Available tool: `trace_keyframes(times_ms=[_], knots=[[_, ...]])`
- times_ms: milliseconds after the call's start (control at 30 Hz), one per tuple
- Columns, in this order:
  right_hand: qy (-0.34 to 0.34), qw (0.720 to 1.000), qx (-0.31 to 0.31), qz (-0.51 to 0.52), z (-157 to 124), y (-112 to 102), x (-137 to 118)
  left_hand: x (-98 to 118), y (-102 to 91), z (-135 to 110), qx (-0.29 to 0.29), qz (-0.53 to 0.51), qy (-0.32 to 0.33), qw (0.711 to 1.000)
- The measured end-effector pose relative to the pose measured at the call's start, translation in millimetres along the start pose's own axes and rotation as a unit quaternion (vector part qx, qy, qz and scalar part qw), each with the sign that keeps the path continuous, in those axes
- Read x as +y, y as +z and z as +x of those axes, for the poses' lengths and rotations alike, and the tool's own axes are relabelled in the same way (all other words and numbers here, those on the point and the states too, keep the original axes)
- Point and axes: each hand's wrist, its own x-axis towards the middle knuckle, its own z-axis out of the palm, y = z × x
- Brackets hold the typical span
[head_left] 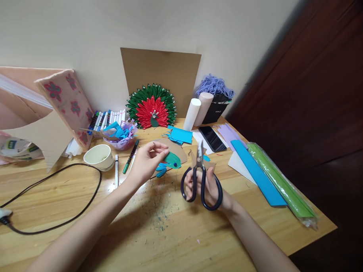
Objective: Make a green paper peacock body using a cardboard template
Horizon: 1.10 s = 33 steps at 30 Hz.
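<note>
My left hand (149, 160) pinches a green paper bird cutout (172, 160) between thumb and fingers. A dark blue eye bead sits on its head, and blue fringed paper (161, 170) shows just below it. In my right hand (208, 186) is a pair of scissors (199, 168) with dark blue handles, its blades pointing up and away from me. The fingers go through the handle loops. Behind the cutout a round piece of cardboard (178, 147) lies on the wooden table (154, 238), partly hidden by my left hand.
A red and green peacock decoration (153, 107) leans against a cardboard sheet (163, 68). Nearby stand a paper bowl (99, 157), markers (116, 171) and white tubes (192, 114). A phone (212, 138), blue paper (257, 172) and a green packet (282, 185) lie rightward. A black cable (62, 227) loops at left.
</note>
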Motion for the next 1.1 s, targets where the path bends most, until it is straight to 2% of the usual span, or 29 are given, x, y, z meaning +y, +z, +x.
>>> trace_keyframes(times_ms=[100, 267, 500, 767, 1100], knots=[[0.044, 0.998, -0.042, 0.017, -2.2, 15.8, 11.3, -1.5, -0.8, 1.1, -0.006, -0.011, 0.001, 1.000], [0.038, 0.997, -0.060, -0.040, -4.6, 22.7, 24.7, -3.2, -2.8, 2.9, 0.005, -0.002, 0.003, 1.000], [0.039, 0.998, -0.030, -0.040, -3.6, 23.6, 30.1, -7.2, -1.8, 3.6, -0.005, 0.006, 0.005, 1.000], [0.057, 0.996, -0.031, -0.057, -5.0, 24.3, 29.9, -11.8, -1.3, 3.5, 0.003, 0.004, 0.007, 1.000], [0.045, 0.996, -0.032, -0.064, -7.0, 21.9, 30.1, -6.1, -1.9, 2.4, 0.015, 0.013, 0.005, 1.000]])
